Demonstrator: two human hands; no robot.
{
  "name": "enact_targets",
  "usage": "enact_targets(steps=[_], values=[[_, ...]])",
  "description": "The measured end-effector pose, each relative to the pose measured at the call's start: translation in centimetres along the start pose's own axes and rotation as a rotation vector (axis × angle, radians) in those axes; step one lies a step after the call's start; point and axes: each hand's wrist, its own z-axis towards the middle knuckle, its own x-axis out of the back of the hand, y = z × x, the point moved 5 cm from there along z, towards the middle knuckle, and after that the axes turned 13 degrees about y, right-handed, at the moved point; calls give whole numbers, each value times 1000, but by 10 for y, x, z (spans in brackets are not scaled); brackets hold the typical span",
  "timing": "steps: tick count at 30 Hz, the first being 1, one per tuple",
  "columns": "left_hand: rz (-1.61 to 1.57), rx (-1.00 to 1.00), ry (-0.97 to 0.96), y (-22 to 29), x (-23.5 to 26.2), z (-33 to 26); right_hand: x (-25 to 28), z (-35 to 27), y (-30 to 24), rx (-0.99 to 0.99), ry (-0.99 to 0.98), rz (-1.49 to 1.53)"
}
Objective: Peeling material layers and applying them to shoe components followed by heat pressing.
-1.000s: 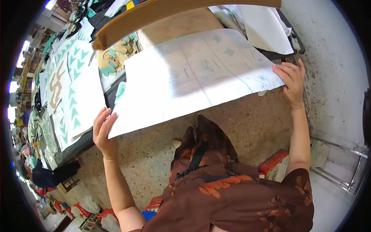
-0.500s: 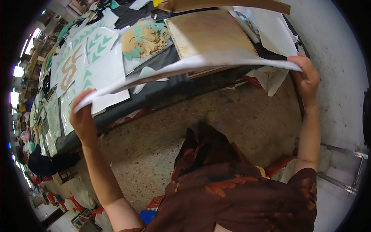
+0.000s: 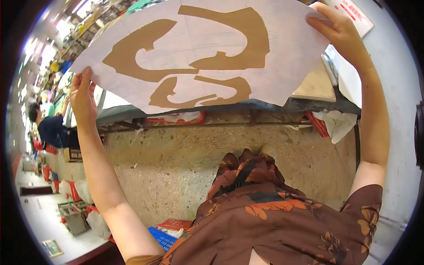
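A large white sheet (image 3: 172, 48) hangs stretched between my two hands, raised above the table. Flat brown curved pieces (image 3: 243, 31) of two sizes lie against the face turned toward me. My left hand (image 3: 84, 95) pinches the sheet's left corner between thumb and fingers. At the upper right, my right hand (image 3: 338, 33) grips the opposite edge, with its fingertips partly behind the sheet. Much of the table behind is hidden by the sheet.
Past the sheet's right edge, a pale board (image 3: 316, 84) lies on the dark-covered table (image 3: 119, 115). Below the table are a red container (image 3: 196, 118) and a white bag (image 3: 338, 123). A person in dark clothes (image 3: 55, 128) is at far left. A blue basket (image 3: 161, 238) stands near me.
Both hands have raised the sheet and tilted it up, so its face with the brown pieces now shows. Before, it was seen nearly edge-on over the table. My view has shifted.
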Motion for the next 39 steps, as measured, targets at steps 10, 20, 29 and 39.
enact_targets(steps=[10, 20, 29, 39], values=[[277, 64, 413, -6, 166, -70, -148, 60, -45, -9, -174, 212], [269, 1, 537, -24, 234, -46, -289, 120, -34, -167, -333, 553], [131, 85, 529, -62, 227, 38, -341, 191, 11, -447, -107, 947], [4, 270, 260, -160, 166, 198, -373, 233, 69, -650, 192, 868]])
